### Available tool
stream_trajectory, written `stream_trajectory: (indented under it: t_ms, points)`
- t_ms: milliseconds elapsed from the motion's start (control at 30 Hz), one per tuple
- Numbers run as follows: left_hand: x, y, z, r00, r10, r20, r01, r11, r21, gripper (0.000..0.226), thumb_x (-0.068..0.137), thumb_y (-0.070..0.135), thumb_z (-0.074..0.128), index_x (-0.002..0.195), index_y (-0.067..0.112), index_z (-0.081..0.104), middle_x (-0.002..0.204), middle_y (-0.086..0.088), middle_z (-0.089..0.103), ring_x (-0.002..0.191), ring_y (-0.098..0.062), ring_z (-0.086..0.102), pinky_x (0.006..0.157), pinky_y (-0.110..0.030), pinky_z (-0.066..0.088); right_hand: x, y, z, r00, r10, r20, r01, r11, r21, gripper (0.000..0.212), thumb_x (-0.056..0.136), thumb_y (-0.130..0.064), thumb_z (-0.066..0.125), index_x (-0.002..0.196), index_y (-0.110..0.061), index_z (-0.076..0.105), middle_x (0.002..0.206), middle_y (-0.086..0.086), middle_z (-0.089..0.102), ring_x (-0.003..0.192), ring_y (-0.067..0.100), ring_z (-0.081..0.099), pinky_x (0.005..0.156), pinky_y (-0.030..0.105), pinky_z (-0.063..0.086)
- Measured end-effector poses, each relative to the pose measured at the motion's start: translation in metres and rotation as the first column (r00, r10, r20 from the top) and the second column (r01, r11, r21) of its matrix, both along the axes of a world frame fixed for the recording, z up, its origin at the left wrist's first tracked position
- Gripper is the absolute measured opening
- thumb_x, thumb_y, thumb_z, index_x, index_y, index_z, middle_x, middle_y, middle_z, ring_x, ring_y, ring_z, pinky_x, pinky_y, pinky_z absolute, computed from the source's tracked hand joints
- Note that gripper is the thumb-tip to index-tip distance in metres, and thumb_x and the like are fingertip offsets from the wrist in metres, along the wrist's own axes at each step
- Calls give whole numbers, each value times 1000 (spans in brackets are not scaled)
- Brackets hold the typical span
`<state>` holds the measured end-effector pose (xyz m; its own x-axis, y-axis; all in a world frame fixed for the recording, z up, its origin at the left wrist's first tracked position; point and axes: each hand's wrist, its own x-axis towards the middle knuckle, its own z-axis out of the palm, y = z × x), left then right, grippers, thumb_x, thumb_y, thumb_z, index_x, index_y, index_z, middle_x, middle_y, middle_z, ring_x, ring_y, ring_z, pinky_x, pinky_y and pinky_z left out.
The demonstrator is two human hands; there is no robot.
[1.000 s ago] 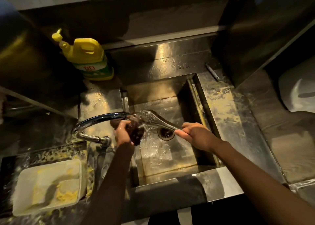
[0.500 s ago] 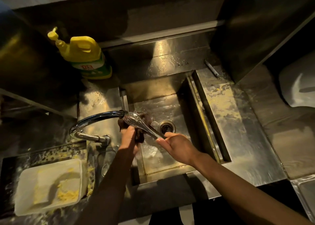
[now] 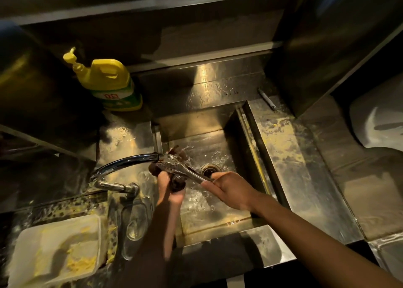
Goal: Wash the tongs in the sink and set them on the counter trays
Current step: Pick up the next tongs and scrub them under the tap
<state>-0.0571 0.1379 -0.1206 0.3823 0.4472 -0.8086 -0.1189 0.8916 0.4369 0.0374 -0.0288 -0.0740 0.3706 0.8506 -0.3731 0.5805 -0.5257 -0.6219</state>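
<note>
Under the curved chrome tap [image 3: 122, 164], the right hand [image 3: 229, 189] pinches the shiny metal tongs' [image 3: 181, 167] handle so the left hand [image 3: 169, 186], closed on a dark scrubbing pad [image 3: 177, 184], can scour the wetted heads.

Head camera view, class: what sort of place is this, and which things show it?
Probably a commercial kitchen's wash station: an all-steel counter with a sunken sink, a curved faucet running water, and a big yellow detergent jug at the back.

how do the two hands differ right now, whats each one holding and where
The right hand grips the tongs by the handle end; the left hand clutches a dark scrubber against the head end. The left is beside the faucet, the right nearer the drain. Both are over the sink.
</note>
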Motion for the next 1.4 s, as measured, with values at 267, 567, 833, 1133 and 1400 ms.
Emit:
stream_trajectory:
  t_ms: [267, 567, 833, 1133, 1400]
  points:
    - [11, -17, -2, 968, -242, -67, 248, 965, 89, 27, 97, 14, 53, 118, 10, 68, 98, -16, 73, 79, -23, 69, 63, -32, 60, -14, 21, -13, 975, -178, -131, 183, 983, 22, 55, 104, -48, 38, 77, -6, 61, 78, 9, 56, 73, 24, 55, 72, 41, 45]
    - [-12, 27, 1, 890, -326, -319, 423, 852, 310, 11, 92, -4, 53, 91, 4, 60, 97, -22, 64, 83, -26, 65, 64, -34, 59, 20, -15, -2, 999, 36, 15, -36, 999, 20, 58, 92, -71, 23, 63, -30, 54, 78, -6, 52, 71, 16, 55, 71, 38, 48]
    - [-16, 15, 16, 981, -191, 46, 176, 959, 222, 26, 94, 18, 47, 75, 16, 65, 79, -7, 67, 80, -23, 61, 76, -37, 49, 15, -37, -21, 985, -163, 58, 158, 985, 75, 51, 99, -56, 35, 62, -27, 53, 68, -14, 42, 66, -3, 52, 65, 24, 35]
    - [-8, 6, 27, 971, -37, 234, 14, 995, 100, 36, 100, 32, 41, 108, 6, 65, 95, -13, 71, 85, -23, 69, 71, -33, 57, -25, -19, -27, 914, -329, -239, 357, 930, 86, 49, 102, -50, 40, 70, -19, 58, 68, 0, 51, 60, 12, 49, 63, 37, 44]
    - [-1, 9, 24, 934, -332, -133, 356, 896, 265, 44, 79, 46, 75, 107, 13, 68, 109, -10, 73, 104, -26, 68, 91, -46, 52, -5, -12, -29, 968, -201, -148, 200, 980, -19, 52, 99, -60, 42, 73, -16, 55, 71, 6, 56, 64, 17, 51, 65, 34, 45]
